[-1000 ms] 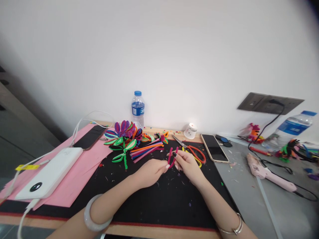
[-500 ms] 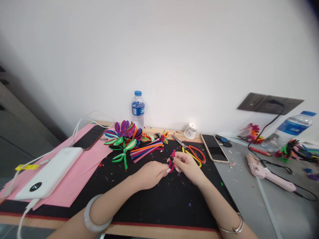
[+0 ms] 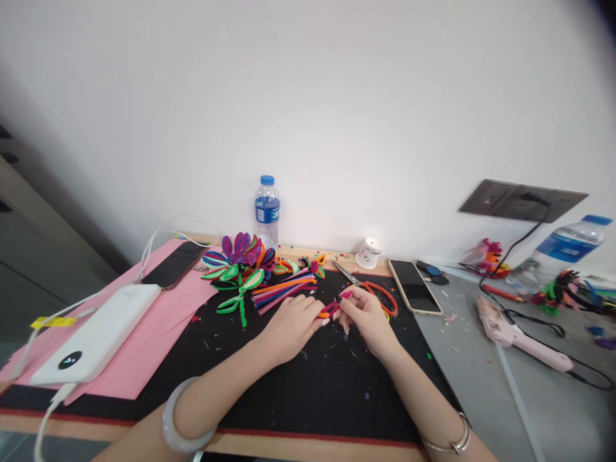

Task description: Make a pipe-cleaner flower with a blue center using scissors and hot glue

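Between my two hands is a small looped piece of pink and orange pipe cleaner (image 3: 330, 310). My left hand (image 3: 294, 326) pinches its orange end, with the back of the hand facing up. On the pink end the thumb and fingers of my right hand (image 3: 364, 314) are closed. A bundle of loose pipe cleaners (image 3: 283, 289) in several colours lies just behind my left hand. To its left rests a pipe-cleaner flower (image 3: 240, 250) with green leaves and a stem. Scissors (image 3: 380, 295) with orange and yellow handles lie behind my right hand, partly hidden by it.
A water bottle (image 3: 267, 208) and a paper cup (image 3: 368, 253) stand by the wall. Pink sheets (image 3: 128, 369) hold a power bank (image 3: 96, 333) and a dark phone (image 3: 174, 264). Right of the black mat (image 3: 298, 398) are another phone (image 3: 414, 287) and a pink glue gun (image 3: 520, 337).
The pipe-cleaner piece has turned from near upright to slanted, and its orange part now shows. My left hand's fingers have shifted up and spread forward; my right hand has moved slightly right.
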Tool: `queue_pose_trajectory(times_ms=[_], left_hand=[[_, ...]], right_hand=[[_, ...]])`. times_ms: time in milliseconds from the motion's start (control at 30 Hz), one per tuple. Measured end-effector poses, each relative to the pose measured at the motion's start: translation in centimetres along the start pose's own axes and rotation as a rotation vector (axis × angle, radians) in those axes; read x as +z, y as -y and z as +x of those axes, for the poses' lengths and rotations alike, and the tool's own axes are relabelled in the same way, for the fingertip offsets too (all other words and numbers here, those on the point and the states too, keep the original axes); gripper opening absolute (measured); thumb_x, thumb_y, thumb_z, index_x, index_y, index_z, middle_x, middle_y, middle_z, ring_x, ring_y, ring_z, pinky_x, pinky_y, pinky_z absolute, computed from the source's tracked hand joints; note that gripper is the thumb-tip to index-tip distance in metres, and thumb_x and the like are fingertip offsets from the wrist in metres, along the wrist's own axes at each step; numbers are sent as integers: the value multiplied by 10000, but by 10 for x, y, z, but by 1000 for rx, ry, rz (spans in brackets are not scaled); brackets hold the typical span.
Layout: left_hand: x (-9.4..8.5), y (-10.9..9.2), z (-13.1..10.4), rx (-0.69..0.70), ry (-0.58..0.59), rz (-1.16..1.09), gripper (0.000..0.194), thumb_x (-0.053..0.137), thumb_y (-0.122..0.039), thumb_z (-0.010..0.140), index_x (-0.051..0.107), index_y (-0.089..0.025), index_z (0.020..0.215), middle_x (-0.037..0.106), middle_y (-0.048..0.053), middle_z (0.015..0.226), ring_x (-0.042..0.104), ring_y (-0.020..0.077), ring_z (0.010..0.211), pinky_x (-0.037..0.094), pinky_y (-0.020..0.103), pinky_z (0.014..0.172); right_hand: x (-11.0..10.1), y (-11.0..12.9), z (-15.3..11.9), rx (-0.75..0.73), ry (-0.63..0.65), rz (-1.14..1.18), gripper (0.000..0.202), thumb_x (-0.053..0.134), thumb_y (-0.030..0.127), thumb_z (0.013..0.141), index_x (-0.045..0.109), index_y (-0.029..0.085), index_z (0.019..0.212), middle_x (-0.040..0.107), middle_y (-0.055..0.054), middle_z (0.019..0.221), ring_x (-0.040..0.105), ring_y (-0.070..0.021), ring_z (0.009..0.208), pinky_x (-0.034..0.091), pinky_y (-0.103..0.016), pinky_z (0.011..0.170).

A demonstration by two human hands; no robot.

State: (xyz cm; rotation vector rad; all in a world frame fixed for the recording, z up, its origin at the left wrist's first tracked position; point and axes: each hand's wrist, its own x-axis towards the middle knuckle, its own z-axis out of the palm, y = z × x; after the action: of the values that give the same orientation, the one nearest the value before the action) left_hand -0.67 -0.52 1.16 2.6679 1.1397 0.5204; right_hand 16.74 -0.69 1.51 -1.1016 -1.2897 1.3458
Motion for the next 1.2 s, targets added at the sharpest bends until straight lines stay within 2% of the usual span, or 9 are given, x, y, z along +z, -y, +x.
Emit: queue_pose_trajectory(times_ms=[133, 300, 533, 767, 1033, 1200], left_hand=[[-1, -1, -1, -43, -11, 61, 234, 291, -314, 894, 482, -181, 876, 575, 48, 872, 496, 192, 827, 306, 345, 751], [2, 1, -1, -57, -4, 28, 191, 313, -282, 890, 465, -177, 938, 586, 57, 910, 522, 198, 868, 303, 364, 784], [13, 9, 0, -54, 11, -150, 209, 283, -197, 892, 463, -165, 994, 528, 75, 981, 521, 174, 902, 401, 284, 751], [13, 8, 0, -82, -20, -154, 204, 313, -216, 884, 481, -167, 989, 541, 65, 953, 528, 180, 910, 427, 297, 788], [10, 7, 0, -121, -33, -178, 215, 320, -243, 883, 507, -173, 962, 568, 64, 919, 547, 180, 879, 437, 300, 763], [10, 8, 0, -135, -39, -177, 235, 298, -236, 889, 517, -166, 837, 573, 54, 846, 551, 169, 817, 432, 287, 725]], right_hand=[[1, -1, 1, 7, -4, 29, 158, 569, 295, 744, 465, 177, 746, 620, 17, 552, 478, -75, 361, 382, -188, 373], [2, -3, 0, -8, 15, 24, 161, 550, 295, 769, 447, 173, 754, 633, 0, 591, 518, -82, 393, 409, -195, 396], [6, -2, -1, 8, 42, 39, 183, 555, 292, 772, 421, 176, 728, 648, -8, 633, 549, -89, 427, 428, -197, 412], [6, -4, -1, -27, 22, 39, 207, 560, 312, 770, 418, 182, 694, 639, 7, 609, 522, -84, 406, 407, -195, 407], [6, -7, 0, -85, -44, 102, 209, 554, 302, 784, 396, 190, 704, 633, 7, 597, 486, -78, 384, 386, -196, 394], [6, -9, 0, -110, -57, 87, 202, 538, 296, 800, 394, 188, 708, 634, 2, 606, 478, -75, 384, 369, -188, 386]])
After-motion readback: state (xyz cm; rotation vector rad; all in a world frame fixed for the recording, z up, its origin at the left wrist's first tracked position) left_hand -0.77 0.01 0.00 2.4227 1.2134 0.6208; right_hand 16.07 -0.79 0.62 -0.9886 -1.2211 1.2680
